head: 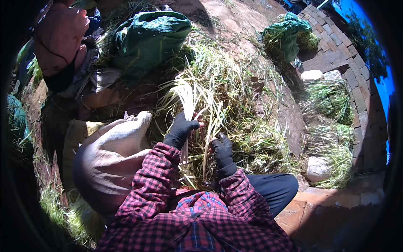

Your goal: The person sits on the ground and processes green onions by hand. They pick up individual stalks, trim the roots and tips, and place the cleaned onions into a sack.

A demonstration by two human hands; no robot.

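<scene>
My left hand (182, 127), in a dark glove with bare fingertips, is closed around a bunch of pale grass-like stalks (188, 97) whose leafy ends fan out upward. To its right, my right hand (222, 148), gloved in the same way, pinches a few dry stalks (206, 154) between thumb and fingers; their tops spread near the left bunch. Beneath and beyond both hands lies a heap of loose green and straw-coloured stalks (261, 138). The palm sides of both hands are largely hidden.
A pale cloth sack (110, 163) bulges by my left arm. Ahead stands a green sack (151, 41), with a person (59, 41) to its left. Tied bundles of stalks (330, 100) lie at the right beside a curved brick edge (359, 91); another green sack (286, 34) is farther back.
</scene>
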